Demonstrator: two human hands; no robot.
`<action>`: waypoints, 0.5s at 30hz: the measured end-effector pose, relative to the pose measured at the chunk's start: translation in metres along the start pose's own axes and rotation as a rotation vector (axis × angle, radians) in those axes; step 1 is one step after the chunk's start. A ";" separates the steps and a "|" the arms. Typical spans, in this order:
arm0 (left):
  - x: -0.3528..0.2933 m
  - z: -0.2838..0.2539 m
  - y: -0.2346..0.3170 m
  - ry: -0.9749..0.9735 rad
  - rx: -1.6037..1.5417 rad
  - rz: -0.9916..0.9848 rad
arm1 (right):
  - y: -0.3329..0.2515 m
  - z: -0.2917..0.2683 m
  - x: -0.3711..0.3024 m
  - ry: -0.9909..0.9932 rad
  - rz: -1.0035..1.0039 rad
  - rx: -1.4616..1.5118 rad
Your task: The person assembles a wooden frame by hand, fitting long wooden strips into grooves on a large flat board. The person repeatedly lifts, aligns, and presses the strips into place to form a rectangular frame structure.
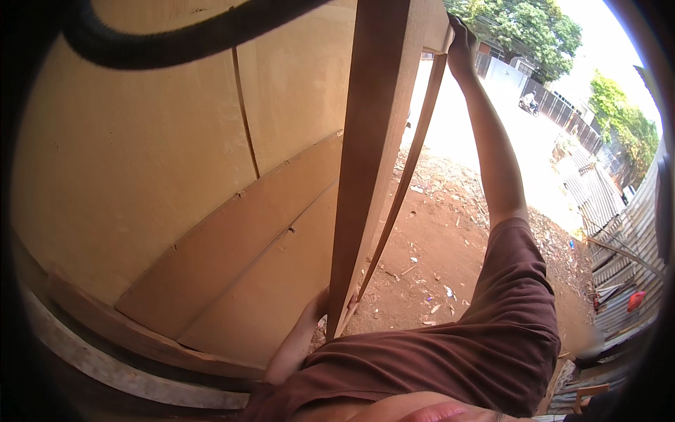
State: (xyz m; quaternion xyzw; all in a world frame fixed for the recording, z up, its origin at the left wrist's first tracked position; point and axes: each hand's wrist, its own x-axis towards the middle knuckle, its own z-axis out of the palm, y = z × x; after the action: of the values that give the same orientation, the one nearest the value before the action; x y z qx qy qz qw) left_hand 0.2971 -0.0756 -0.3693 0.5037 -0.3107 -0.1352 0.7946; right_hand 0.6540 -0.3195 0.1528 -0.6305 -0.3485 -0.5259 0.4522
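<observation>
A tall wooden frame [371, 141] of planed brown timber stands upright before me, its broad near post running from the top of the view down to my body. My right hand [460, 49], arm stretched far out, is closed over the upper corner of this frame. Low down, my left hand [322, 304] wraps round the near post, and its fingertips show on the far side of the wood. A thinner wooden strip [411, 158] slants down behind the post; whether it joins the frame at the bottom is hard to see.
Large light-brown wooden panels [140, 155] fill the left side, close to the frame. A dark curved tube [190, 39] crosses the upper left. Reddish dirt [415, 239] with scattered litter lies to the right, bordered by corrugated metal sheets [598, 197]. A motorbike with a rider [529, 103] is far off.
</observation>
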 end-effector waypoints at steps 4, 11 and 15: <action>0.008 -0.005 0.012 -0.055 0.045 -0.027 | 0.037 0.010 0.004 0.028 0.029 0.000; 0.022 0.002 0.023 -0.182 -0.022 -0.027 | 0.001 0.026 0.011 0.066 -0.068 -0.125; 0.016 0.013 0.033 -0.132 0.001 -0.139 | -0.123 0.011 -0.013 0.016 -0.382 -0.037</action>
State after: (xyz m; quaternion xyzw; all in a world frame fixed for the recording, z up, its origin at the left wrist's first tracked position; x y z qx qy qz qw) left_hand 0.2978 -0.0784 -0.3303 0.5147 -0.3266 -0.2228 0.7608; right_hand 0.5426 -0.2658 0.1643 -0.5569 -0.4485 -0.6134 0.3354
